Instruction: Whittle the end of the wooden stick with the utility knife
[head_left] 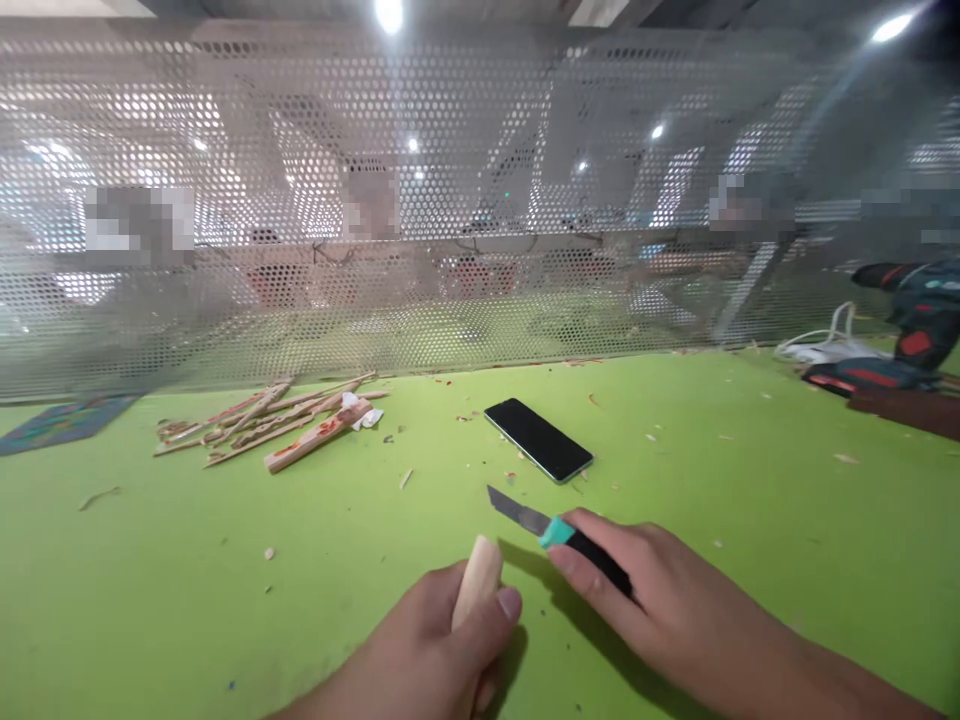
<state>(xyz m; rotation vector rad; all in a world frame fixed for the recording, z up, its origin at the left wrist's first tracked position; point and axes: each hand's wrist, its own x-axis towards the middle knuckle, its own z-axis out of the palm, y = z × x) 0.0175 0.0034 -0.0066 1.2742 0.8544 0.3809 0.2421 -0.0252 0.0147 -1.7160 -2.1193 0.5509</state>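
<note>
My left hand (442, 640) is closed around a pale wooden stick (478, 580), its rounded tip showing above the thumb. The lower part of the stick is mostly hidden by my fingers. In my right hand (637, 580) is a utility knife (551, 530) with a black and teal handle. Its blade is out and points up and to the left, above and apart from the stick's tip. Beyond the knife, a black smartphone (538, 440) lies flat on the green tabletop (420, 500).
A pile of thin wooden sticks (262, 415) lies at the back left, with a red-stained wood piece (319, 437) beside it. A patterned mat (64, 422) is at far left. A cordless drill (919, 320) stands at right. A perforated metal screen (450, 200) borders the table's back.
</note>
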